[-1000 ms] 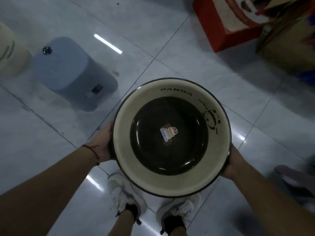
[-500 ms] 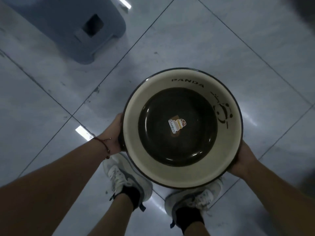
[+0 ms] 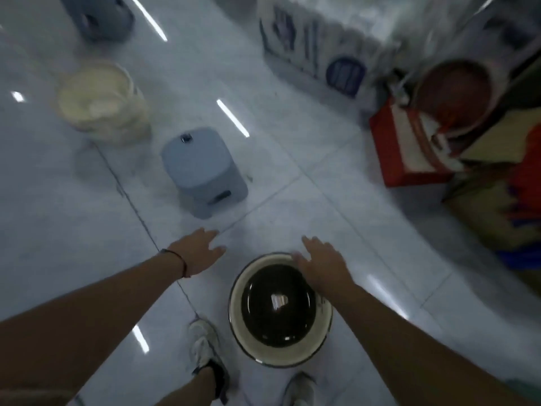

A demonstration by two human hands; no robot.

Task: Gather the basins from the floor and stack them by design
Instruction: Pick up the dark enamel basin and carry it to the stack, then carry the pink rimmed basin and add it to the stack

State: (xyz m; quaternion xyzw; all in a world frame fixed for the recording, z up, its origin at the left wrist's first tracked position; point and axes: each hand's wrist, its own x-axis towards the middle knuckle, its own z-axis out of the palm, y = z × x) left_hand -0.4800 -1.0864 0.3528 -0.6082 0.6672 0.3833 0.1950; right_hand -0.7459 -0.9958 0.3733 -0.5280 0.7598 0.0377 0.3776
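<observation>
A cream basin with a dark bottom [image 3: 279,313] sits on the white tile floor in front of my feet. My right hand [image 3: 320,263] hovers over its far rim with straight fingers and holds nothing. Left of the basin, my left hand [image 3: 200,253] is stretched out flat above the floor, also empty. A stack of cream basins [image 3: 101,102] stands at the far left. A brown basin [image 3: 455,93] rests among boxes at the far right. The frame is blurred.
A grey-blue plastic stool [image 3: 202,171] stands just beyond my hands, and a second one [image 3: 99,16] is at the top left. A red box [image 3: 405,145], cartons [image 3: 494,206] and a white printed pack [image 3: 316,45] crowd the right side. My shoes [image 3: 203,344] are at the bottom.
Both hands let go of the cream basin, which now rests on the floor. The view swung up and the hands lifted away with fingers spread.
</observation>
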